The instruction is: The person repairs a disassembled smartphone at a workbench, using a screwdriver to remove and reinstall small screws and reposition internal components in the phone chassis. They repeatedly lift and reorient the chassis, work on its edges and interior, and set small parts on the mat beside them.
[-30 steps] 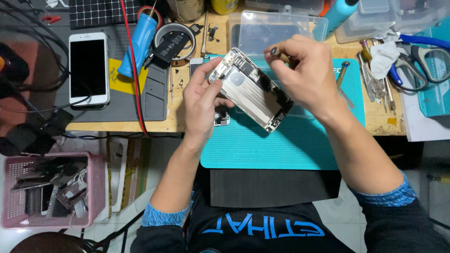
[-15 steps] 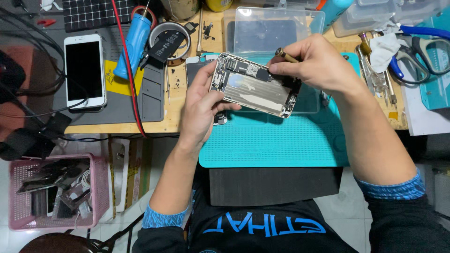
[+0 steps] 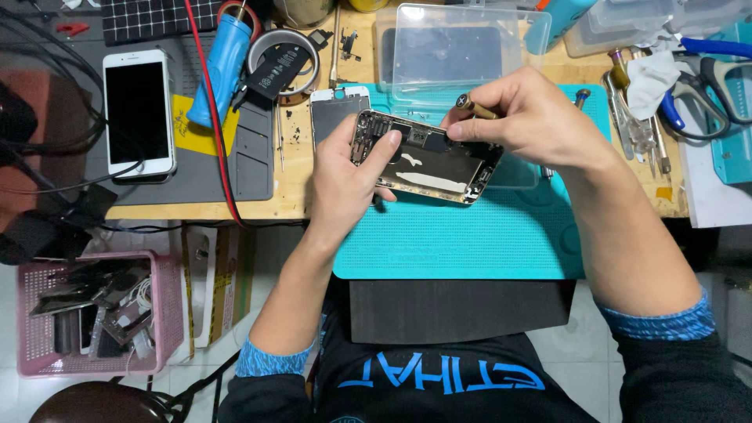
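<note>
Our left hand [image 3: 345,176] grips the opened phone body [image 3: 427,157] by its left end, above the teal mat [image 3: 470,235]. Our right hand [image 3: 533,117] is closed around a small screwdriver [image 3: 474,106], its tip hidden behind the fingers. A clear plastic box [image 3: 454,51] lies behind, and a yellow label [image 3: 196,129] sits under the blue tool [image 3: 219,66]. A white phone [image 3: 139,113] rests on the grey mat [image 3: 251,157]. The wooden table [image 3: 298,188] is cut off at the top. A pink basket [image 3: 31,313] stands on the floor.

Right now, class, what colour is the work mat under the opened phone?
Teal work mat, clearest in the head view.
</note>
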Demonstrator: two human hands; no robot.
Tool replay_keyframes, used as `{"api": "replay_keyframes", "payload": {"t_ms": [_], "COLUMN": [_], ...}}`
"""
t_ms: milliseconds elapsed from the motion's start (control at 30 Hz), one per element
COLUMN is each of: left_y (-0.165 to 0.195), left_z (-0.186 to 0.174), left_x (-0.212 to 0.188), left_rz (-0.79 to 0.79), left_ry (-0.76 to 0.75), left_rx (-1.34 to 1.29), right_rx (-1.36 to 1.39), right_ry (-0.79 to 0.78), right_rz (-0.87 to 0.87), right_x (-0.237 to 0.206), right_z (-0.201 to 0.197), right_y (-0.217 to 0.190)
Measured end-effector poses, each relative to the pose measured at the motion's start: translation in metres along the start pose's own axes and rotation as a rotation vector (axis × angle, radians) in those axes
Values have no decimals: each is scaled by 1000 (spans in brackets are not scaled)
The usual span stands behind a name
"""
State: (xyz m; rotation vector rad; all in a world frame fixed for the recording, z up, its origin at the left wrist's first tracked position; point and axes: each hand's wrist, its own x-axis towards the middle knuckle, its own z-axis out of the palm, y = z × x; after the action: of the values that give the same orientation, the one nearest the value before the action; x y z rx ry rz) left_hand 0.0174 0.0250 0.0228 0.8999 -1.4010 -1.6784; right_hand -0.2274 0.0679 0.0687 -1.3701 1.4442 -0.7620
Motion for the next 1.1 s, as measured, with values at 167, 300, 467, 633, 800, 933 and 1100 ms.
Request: {"api": "replay_keyframes", "payload": {"t_ms": [167, 300, 467, 633, 800, 933, 1100], "left_y": [0, -1, -2, 0, 0, -1, -4], "left_z": [2, 2, 5, 6, 7, 8, 8], "left_x": [-5, -7, -8, -8, -8, -7, -7], "left_rz": [45, 71, 90, 87, 94, 79, 91], "left_ry": [29, 34, 40, 39, 64, 61, 88], "left_rx": [-11, -22, -14, -25, 47, 25, -17], "right_rx": [-3, -8, -47, -61, -136, -153, -330], "right_ry": [9, 3, 21, 2, -20, -18, 100], "right_rz": [-4, -33, -26, -40, -141, -155, -336], "right_x": [-2, -2, -3, -4, -4, -4, -8], "right_z": [2, 4, 8, 8, 8, 9, 15], "right_y": [-4, -7, -11, -11, -9, -11, -19]}}
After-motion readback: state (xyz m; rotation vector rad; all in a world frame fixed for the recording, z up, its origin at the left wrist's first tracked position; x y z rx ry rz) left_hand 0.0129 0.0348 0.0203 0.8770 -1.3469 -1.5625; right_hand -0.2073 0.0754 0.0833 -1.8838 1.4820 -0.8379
